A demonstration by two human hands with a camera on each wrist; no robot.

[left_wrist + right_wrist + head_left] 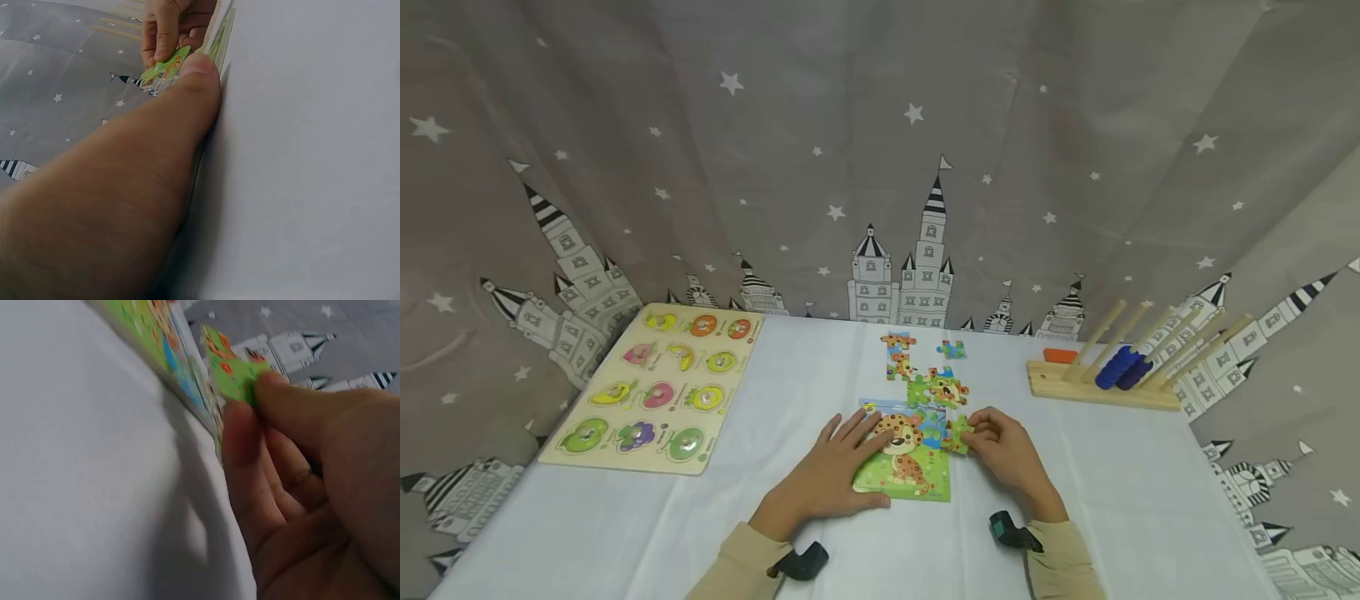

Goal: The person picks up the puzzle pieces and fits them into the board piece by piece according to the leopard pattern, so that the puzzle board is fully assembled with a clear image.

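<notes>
A flat picture board (pixel 936 489) with a spotted cub lies at the table's front middle. Fingers spread, my left hand (pixel 831 471) rests on its left side, the thumb by the lower edge. My right hand (pixel 1003 450) pinches a green jigsaw piece (pixel 231 372) between thumb and fingertips, over the board's upper right. A blue jigsaw piece (pixel 933 427) lies on the board beside it. Just behind the board are a joined group of jigsaw pieces (pixel 947 389), a pair of orange-spotted pieces (pixel 899 354) and a loose blue-green piece (pixel 952 350).
To the left lies a wooden fruit peg puzzle (pixel 647 383). At the back right, a wooden base (pixel 1105 395) carries several upright rods and blue rings (pixel 1120 368); an orange block (pixel 1060 356) is beside it. A grey castle-print curtain (pixel 880 125) hangs behind the table.
</notes>
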